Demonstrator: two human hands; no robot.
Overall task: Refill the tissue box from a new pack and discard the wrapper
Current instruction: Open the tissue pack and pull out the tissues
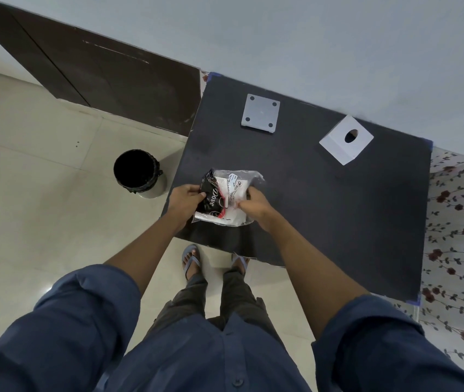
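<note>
A new tissue pack (226,198) in clear plastic with a black and red printed panel lies near the left front corner of the black table (338,207). My left hand (186,198) grips its left, black-printed side. My right hand (253,205) pinches the wrapper on its right side. The white tissue box shell (345,140), with an oval hole in its top, stands at the back right of the table. Its white base plate (260,114), with a dark dot at each corner, lies flat at the back centre.
A round bin (138,172) with a black liner stands on the tiled floor just left of the table. A dark wooden door (97,72) fills the back left. A floral cloth (451,222) shows along the table's right edge. My feet in sandals are below the front edge.
</note>
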